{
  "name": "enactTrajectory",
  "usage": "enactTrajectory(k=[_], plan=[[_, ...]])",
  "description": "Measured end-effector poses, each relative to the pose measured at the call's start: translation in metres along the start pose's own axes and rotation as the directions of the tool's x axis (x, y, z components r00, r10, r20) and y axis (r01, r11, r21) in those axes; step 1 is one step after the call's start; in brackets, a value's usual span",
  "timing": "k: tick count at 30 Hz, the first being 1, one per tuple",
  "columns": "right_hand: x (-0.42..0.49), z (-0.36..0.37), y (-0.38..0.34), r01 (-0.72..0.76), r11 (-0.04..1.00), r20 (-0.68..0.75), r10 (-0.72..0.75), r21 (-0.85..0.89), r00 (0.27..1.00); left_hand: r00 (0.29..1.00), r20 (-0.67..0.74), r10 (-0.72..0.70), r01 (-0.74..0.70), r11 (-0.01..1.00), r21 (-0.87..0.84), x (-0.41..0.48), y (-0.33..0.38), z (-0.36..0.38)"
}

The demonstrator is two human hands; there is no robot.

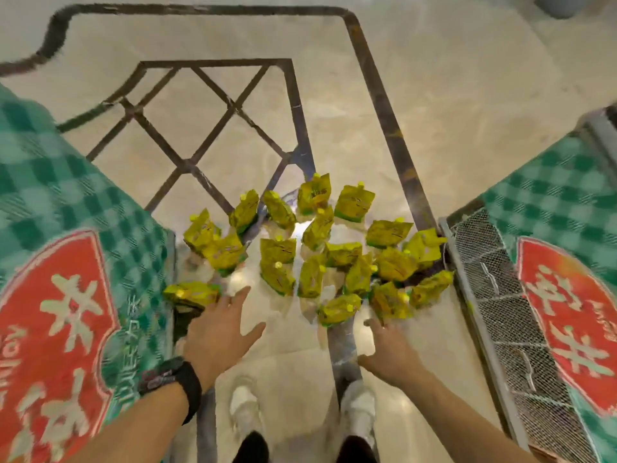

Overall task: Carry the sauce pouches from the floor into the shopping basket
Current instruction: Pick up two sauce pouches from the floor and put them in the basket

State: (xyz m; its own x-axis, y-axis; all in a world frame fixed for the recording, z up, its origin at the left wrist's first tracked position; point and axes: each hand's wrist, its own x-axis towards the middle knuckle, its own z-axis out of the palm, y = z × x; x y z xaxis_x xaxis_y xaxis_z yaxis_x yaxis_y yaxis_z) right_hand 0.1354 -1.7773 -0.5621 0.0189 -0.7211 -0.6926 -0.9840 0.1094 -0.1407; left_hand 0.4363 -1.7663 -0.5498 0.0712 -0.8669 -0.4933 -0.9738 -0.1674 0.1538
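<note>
Head view looks straight down on a pale polished floor point(450, 95) inlaid with dark bands, flanked by green checked cloths point(66, 195). The sauce pouches point(277, 252) stand and lie in a loose cluster in the middle of the floor, some touching; no shopping basket can be made out. Both hands reach down with fingers spread and hold nothing. The left hand point(217, 335) is just beside a fallen pouch point(192, 294), and the right hand point(390, 352) is near another point(339, 309). The pouches look light, soft-sided and glossy, so probably slippery. A grip across the flat body should hold better than one at the small cap point(350, 308). Each is yellow-green with a green base and yellow spout.
</note>
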Motion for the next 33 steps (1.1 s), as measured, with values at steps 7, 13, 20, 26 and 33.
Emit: enactTrajectory(k=[7,13,20,26,33], plan=[[0.223,0.093,0.042,0.235,0.927,-0.053,-0.26,-0.291,0.964,0.99,-0.026,-0.14,0.131,0.966,-0.222,0.191,-0.006,0.184],[0.332,0.155,0.106,0.472,0.809,-0.03,-0.513,-0.349,0.858,0.942,-0.311,-0.13,-0.004,0.918,-0.397,0.307,-0.005,0.28],[0.366,0.167,0.114,0.629,0.747,-0.243,-0.665,-0.216,0.706,0.919,-0.351,-0.182,-0.113,0.73,-0.674,0.354,-0.011,0.311],[0.362,0.166,0.109,0.595,0.742,-0.193,-0.662,-0.31,0.724,0.924,-0.222,-0.312,0.01,0.599,-0.801,0.363,0.006,0.298],[0.357,0.175,0.11,0.492,0.757,-0.153,-0.598,-0.43,0.787,0.966,-0.005,-0.259,0.118,0.458,-0.881,0.354,-0.036,0.299]])
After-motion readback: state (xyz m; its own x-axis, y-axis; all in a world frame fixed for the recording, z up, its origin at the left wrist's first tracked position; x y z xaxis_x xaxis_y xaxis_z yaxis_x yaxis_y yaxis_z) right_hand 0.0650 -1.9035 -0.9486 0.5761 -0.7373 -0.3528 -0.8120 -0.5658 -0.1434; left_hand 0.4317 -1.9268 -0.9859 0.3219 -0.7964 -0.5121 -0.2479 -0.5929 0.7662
